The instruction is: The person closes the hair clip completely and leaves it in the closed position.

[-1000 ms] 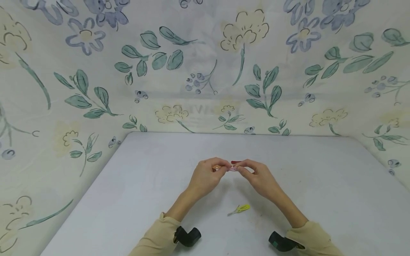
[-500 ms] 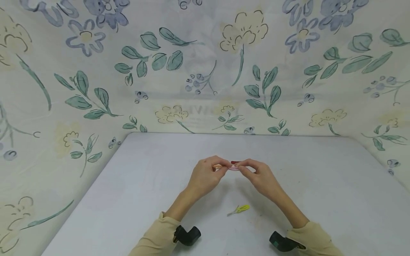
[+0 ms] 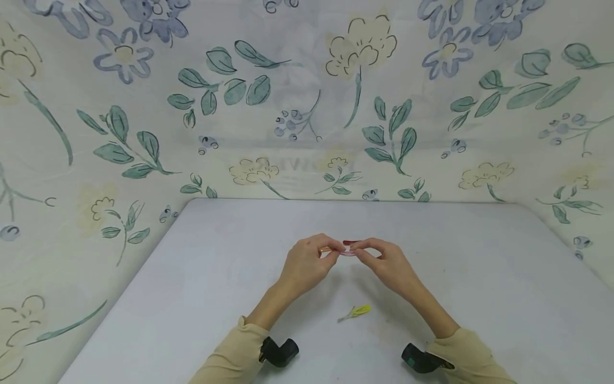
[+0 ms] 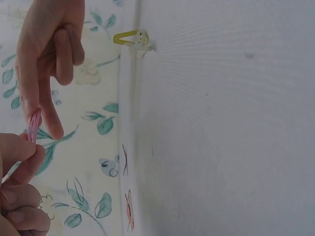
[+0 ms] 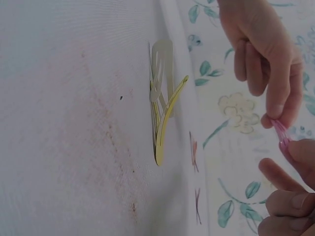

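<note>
Pink hair clip was raised above the white table, between the hands. Left hand pinched one end, fingertips together. Right hand met the other end; one finger stood apart from it, so could not tell whether it gripped. Yellow clip lay nearer the person, overlapping a pale clip. Red clip lay beyond, partly hidden.

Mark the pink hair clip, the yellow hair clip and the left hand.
Pink hair clip (image 5: 280,132): right wrist view, middle of the stretch showing between the fingertips.
Yellow hair clip (image 5: 166,120): right wrist view, on its bent-out strip.
Left hand (image 3: 307,265): head view, back of the hand.
</note>
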Action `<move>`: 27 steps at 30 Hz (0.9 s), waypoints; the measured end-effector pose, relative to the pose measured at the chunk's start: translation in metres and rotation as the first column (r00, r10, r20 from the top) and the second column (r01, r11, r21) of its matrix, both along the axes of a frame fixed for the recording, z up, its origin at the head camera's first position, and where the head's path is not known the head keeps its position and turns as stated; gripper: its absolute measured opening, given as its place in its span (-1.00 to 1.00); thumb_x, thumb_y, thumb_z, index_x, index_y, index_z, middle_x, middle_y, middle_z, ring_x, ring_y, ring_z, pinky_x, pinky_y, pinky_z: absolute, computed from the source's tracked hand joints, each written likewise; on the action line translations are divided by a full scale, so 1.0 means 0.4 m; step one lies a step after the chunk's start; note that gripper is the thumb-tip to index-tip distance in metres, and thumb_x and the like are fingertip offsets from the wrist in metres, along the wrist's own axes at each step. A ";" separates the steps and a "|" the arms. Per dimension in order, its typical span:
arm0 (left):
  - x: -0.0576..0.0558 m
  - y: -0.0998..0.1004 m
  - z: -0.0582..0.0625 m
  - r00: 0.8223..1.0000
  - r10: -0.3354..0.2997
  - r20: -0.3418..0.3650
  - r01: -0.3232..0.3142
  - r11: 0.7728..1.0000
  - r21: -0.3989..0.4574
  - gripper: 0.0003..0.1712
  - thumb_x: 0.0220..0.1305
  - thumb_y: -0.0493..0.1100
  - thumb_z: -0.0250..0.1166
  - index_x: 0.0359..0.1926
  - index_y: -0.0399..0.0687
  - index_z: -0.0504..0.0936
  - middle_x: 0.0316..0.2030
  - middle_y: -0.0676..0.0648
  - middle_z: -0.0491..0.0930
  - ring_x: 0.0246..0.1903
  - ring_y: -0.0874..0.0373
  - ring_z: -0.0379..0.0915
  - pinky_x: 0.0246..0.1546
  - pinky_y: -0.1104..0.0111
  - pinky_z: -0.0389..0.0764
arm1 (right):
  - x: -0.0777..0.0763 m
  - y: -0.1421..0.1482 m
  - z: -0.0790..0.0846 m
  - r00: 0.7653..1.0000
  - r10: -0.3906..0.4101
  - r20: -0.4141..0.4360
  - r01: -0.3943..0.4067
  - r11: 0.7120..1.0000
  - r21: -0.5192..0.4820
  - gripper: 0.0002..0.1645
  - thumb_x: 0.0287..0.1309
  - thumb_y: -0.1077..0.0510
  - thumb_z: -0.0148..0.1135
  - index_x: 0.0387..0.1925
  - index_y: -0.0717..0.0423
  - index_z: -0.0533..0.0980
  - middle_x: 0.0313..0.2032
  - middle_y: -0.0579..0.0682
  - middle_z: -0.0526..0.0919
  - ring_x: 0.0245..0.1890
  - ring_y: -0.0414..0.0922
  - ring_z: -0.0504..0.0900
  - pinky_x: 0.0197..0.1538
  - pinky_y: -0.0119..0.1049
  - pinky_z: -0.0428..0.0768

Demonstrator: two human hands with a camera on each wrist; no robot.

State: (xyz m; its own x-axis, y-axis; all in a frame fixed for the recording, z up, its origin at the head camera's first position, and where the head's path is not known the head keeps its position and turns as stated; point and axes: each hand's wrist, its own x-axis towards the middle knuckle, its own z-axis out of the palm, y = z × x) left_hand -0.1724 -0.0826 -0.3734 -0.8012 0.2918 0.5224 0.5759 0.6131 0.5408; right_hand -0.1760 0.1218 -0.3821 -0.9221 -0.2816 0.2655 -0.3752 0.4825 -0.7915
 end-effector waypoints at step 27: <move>-0.078 0.028 0.003 0.997 0.013 0.081 0.003 0.981 -0.192 -0.83 0.25 -0.23 0.27 -0.24 0.04 0.78 -0.19 0.06 0.74 -0.14 0.07 0.65 -0.19 0.21 0.62 | -0.076 0.023 0.008 0.992 -0.008 -0.122 0.052 0.930 0.363 -0.77 0.29 0.08 0.26 -0.09 0.08 0.68 -0.06 0.04 0.73 0.02 0.10 0.65 0.01 0.02 0.59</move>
State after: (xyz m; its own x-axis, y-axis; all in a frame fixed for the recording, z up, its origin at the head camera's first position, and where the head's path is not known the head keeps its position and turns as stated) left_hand -0.2035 -0.0714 -0.3724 -0.8407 0.3762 0.3895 0.5311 0.7130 0.4577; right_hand -0.2065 0.1309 -0.3790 -0.9003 -0.3523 0.2556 -0.4351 0.7421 -0.5098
